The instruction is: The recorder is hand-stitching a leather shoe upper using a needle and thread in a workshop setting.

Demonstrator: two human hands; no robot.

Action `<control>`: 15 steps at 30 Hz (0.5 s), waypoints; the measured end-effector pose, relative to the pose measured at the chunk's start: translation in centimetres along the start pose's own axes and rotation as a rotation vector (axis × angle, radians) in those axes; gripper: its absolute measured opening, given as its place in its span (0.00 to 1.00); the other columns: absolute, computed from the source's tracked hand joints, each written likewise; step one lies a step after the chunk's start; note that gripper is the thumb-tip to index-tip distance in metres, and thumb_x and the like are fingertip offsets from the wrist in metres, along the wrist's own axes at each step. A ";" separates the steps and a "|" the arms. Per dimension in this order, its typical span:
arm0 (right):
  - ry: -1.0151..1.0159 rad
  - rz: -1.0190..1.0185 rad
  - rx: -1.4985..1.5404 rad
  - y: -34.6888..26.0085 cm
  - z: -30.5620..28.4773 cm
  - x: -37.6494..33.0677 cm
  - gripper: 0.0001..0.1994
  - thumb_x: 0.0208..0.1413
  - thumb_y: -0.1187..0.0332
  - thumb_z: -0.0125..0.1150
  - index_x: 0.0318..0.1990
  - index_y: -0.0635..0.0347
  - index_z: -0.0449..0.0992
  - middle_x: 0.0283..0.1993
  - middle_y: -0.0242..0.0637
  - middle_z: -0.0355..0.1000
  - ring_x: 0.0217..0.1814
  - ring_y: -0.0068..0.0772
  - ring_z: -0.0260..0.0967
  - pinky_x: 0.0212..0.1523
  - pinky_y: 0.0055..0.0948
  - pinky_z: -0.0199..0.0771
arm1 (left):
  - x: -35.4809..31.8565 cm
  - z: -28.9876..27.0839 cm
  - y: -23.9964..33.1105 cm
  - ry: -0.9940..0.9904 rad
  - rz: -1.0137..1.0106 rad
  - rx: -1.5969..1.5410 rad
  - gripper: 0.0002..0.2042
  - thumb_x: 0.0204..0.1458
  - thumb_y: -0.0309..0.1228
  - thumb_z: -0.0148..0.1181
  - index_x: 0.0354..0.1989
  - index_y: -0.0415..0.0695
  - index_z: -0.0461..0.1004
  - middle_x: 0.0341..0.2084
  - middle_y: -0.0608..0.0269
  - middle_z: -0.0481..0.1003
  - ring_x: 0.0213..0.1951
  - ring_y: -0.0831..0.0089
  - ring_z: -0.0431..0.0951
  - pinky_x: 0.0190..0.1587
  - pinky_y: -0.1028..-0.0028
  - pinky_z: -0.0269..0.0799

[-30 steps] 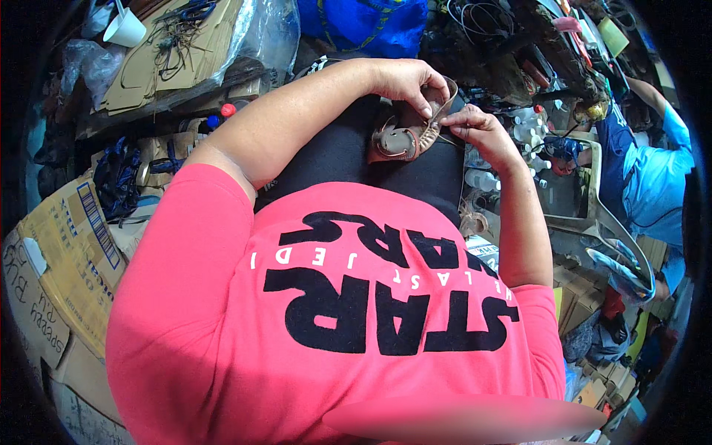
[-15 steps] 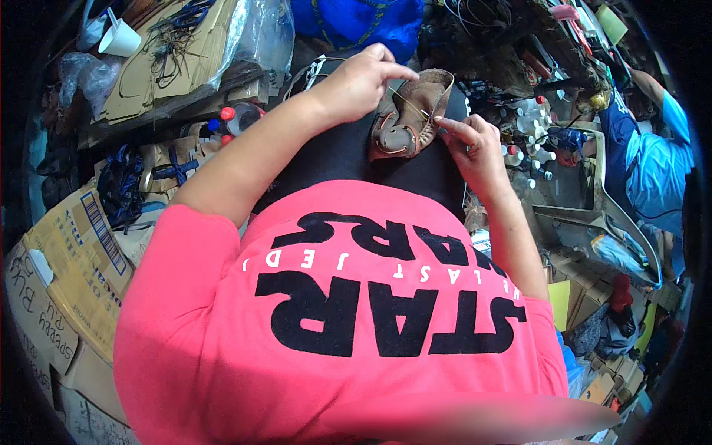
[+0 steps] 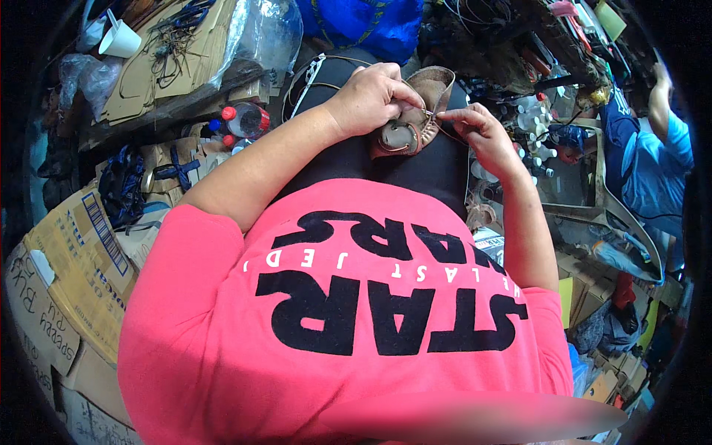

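A brown leather shoe upper (image 3: 429, 83) rests on my dark-clad lap, its opening away from me. Along its right seam runs a row of pale stitches (image 3: 430, 132). My left hand (image 3: 377, 98) reaches over the shoe, fingertips pinched on a thin tan cord at the seam. Close beside it, my right hand (image 3: 482, 135) pinches the cord at the same spot, thumb and forefinger together. Something small and pale sits between the two sets of fingertips; its kind is too small to tell. A loop of the cord (image 3: 337, 58) trails to the left of my left hand.
Stacked cardboard sheets (image 3: 178, 63) with a white cup (image 3: 120, 39) lie at the far left. A red-capped bottle (image 3: 247, 120) stands left of my lap, several small bottles (image 3: 534, 122) to the right. A blue bag (image 3: 363, 26) is ahead. Another person (image 3: 660, 163) is at far right.
My left hand has moved right and down to the seam, meeting the right fingertips. The stretch of cord across the shoe has shortened. The right forearm has shifted slightly right.
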State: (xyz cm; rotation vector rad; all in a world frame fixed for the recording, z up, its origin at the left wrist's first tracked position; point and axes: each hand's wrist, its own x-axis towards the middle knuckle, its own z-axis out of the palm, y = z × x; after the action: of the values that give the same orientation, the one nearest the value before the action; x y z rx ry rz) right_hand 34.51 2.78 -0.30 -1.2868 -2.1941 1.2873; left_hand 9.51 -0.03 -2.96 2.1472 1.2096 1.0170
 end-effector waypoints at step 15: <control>-0.087 -0.024 -0.033 0.1 -0.8 1.3 0.21 0.44 0.85 0.49 0.42 0.52 0.80 0.32 0.32 0.65 0.38 0.27 0.63 0.43 0.22 0.65 | 0.0 0.6 -0.4 -0.036 0.027 0.146 0.08 0.42 0.28 0.63 0.31 0.57 0.81 0.22 0.64 0.66 0.28 0.64 0.70 0.32 0.65 0.65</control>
State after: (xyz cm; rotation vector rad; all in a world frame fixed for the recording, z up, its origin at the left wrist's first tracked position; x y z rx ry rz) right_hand 34.34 4.32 -0.13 -1.2340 -2.2918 1.3277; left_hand 9.81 0.15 -3.61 2.2882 1.2762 0.9220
